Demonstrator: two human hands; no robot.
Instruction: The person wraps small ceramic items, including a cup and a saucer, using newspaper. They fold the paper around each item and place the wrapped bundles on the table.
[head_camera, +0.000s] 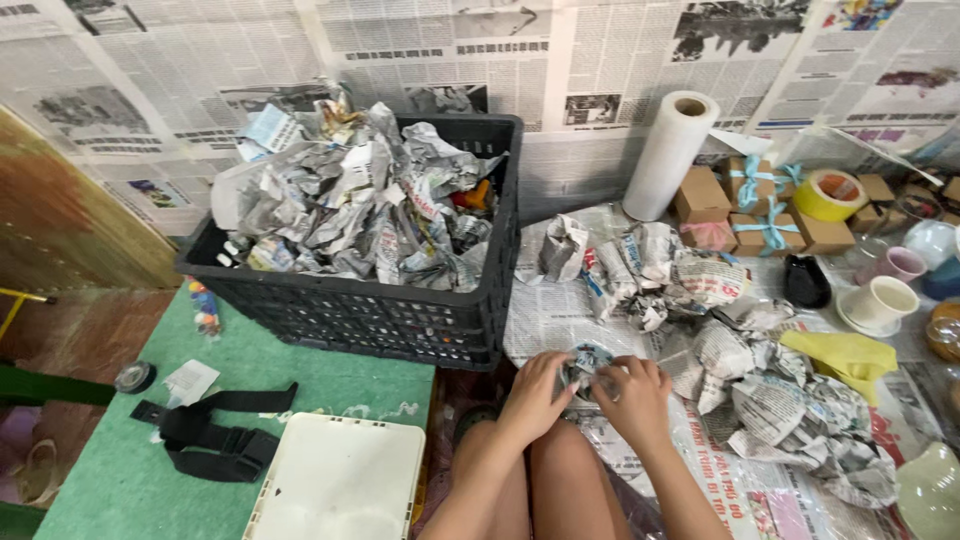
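Observation:
My left hand (535, 393) and my right hand (637, 397) are both closed around a small object wrapped in newspaper (586, 365), held just above my knees. Their fingers press the paper in from both sides. What lies inside the wrap is hidden. Several crumpled newspaper bundles (760, 385) lie on the paper-covered floor to the right of my hands. A black plastic crate (400, 325) heaped with more newspaper-wrapped bundles stands just ahead on the left.
A white paper roll (670, 152) leans on the newspapered wall. Small cardboard boxes with blue ribbon (765, 210), a yellow tape roll (829, 194), cups (880, 300), a yellow cloth (842, 352), a white lid (340, 480) and a black strap (210, 435) surround me.

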